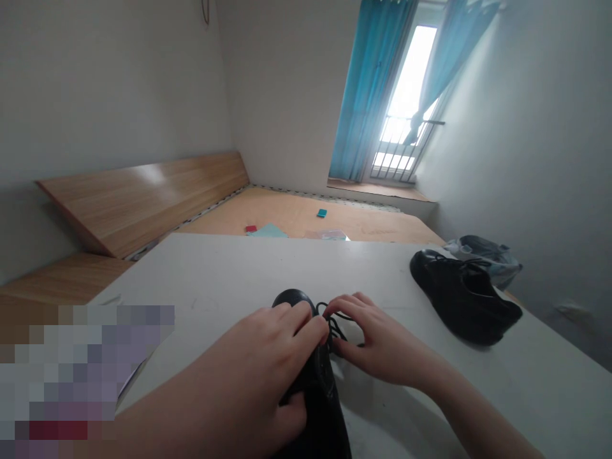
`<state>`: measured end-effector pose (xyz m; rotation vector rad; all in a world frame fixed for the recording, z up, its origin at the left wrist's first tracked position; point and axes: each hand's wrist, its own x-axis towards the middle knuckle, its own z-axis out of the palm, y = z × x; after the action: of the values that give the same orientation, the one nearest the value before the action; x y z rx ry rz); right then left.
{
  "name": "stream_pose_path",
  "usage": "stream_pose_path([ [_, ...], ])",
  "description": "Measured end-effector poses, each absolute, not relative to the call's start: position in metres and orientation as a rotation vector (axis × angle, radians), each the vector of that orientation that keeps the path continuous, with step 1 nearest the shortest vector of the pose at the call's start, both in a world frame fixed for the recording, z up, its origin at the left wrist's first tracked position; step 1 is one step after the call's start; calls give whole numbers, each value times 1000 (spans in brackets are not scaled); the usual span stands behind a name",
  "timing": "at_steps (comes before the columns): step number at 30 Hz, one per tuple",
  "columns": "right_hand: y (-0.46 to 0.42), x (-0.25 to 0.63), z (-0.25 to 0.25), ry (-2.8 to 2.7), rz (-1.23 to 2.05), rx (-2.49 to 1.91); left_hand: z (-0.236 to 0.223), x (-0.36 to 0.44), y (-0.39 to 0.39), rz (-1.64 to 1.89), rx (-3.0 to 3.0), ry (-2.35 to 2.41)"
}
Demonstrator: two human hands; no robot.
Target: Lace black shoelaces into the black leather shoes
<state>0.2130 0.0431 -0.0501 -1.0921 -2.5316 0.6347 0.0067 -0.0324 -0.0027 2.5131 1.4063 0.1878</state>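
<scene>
A black lace-up shoe (322, 414) stands on the white table (224, 268) in front of me, its rounded toe pointing away. My left hand (282, 344) is wrapped over the shoe from the left, fingers across its top and thumb on the near side. That hand covers much of the upper. At the shoe's right side, my right hand (366, 335) curls its thumb and fingers around the loose black shoelace (337, 329). A second black shoe (459, 299), also laced, lies apart at the table's right side.
A plastic bag (507, 258) is behind the second shoe. Beyond the table lies a bed surface (382, 223) with a teal item (322, 213) and a red item (251, 228). Blue curtains (373, 83) hang at the window. The lower left is pixelated.
</scene>
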Motion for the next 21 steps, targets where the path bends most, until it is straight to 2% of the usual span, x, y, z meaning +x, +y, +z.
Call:
stream_pose_path([
  [5, 41, 215, -34, -2358, 635, -940, 2, -1, -27, 236, 2578, 1369],
  [11, 8, 205, -14, -2232, 740, -513, 2, -4, -26, 228, 2703, 1302],
  [14, -10, 195, -12, -2481, 769, -292, 1, -4, -25, 196, 2753, 1286],
  [16, -16, 185, -14, -2782, 649, -192, 1, -3, -24, 148, 2807, 1283],
  [21, -19, 150, -17, -3445, 302, -414, 1, -2, -25, 78, 2911, 1279],
])
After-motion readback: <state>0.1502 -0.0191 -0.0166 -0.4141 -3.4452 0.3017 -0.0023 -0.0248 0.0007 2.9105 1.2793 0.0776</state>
